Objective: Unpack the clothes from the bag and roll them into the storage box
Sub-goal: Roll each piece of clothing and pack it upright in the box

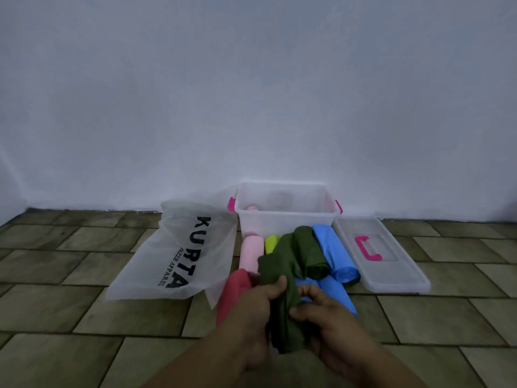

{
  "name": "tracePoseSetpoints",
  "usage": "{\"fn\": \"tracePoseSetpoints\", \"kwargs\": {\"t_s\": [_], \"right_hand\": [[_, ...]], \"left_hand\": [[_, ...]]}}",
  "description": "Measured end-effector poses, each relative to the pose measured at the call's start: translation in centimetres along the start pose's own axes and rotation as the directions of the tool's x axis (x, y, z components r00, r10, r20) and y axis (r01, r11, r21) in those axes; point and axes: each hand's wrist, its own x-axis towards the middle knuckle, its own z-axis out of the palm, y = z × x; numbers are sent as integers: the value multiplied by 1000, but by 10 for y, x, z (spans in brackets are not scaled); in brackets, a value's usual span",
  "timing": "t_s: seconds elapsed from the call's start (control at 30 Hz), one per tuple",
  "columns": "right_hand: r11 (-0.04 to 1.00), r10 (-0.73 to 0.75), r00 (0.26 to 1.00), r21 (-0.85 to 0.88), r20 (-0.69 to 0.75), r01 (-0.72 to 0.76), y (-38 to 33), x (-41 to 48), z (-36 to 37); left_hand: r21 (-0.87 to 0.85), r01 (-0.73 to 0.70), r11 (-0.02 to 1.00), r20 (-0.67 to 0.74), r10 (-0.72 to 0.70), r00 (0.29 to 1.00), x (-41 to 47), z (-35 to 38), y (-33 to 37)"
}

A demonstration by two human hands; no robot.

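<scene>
Both hands grip a dark green garment (282, 264) low in the middle of the view; my left hand (257, 312) pinches its left side and my right hand (327, 317) holds its right side. Beyond it on the floor lie a dark green roll (310, 247), a blue roll (334, 252), another blue piece (340, 296), a pink roll (251, 253), a lime-green roll (271, 243) and a red roll (233, 292). The clear storage box (285, 217) with pink handles stands against the wall, a pink item showing inside it. The translucent bag (181, 253), printed KURTA, lies flat at the left.
The box's clear lid (391, 264) with a pink handle lies on the floor right of the rolls. A plain white wall (251, 93) rises just behind the box. Brown tiled floor (70, 303) spreads left and right.
</scene>
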Motion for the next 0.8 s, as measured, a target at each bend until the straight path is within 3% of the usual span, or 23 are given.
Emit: {"fn": "tracePoseSetpoints", "kwargs": {"t_s": [0.1, 0.17, 0.23, 0.3, 0.4, 0.43, 0.5, 0.57, 0.63, 0.7, 0.8], "right_hand": [[1000, -8, 999, -24, 32, 8, -39, 21, 1], [998, -16, 1000, -58, 3, 16, -68, 44, -1], [996, -38, 997, -79, -60, 34, -99, 73, -4], [989, -103, 981, -124, -164, 84, -131, 105, -7], [914, -237, 912, -396, -336, 92, -170, 162, -15], [823, -287, 879, -567, -381, 22, -178, 180, -17], [427, -355, 842, -871, -406, -240, -187, 208, -16], [12, -277, 895, -933, -349, -360, -185, 230, -10], [-258, -89, 951, -915, -296, -309, -171, 247, -1], [-370, 51, 960, -898, -277, -240, -157, 262, 8], [-291, 111, 967, -938, -229, -189, -142, 280, 9]], "left_hand": [[180, -85, 980, -17, 89, 996, 22, -1, 42], [421, -219, 880, -64, 270, 961, 48, -5, 74], [741, -275, 613, -72, 480, 874, 79, -14, 105], [909, -208, 362, -51, 590, 806, 110, -24, 129], [981, -64, 182, -46, 539, 841, 153, -37, 147], [989, -27, 147, -52, 503, 863, 165, -40, 149], [997, 35, 73, -63, 435, 898, 183, -45, 147], [998, 65, 12, -65, 408, 910, 193, -49, 143], [998, 63, -3, -56, 407, 912, 197, -53, 141], [999, 52, -2, -47, 412, 910, 197, -55, 141], [999, 39, -9, -32, 418, 908, 194, -53, 141]]}}
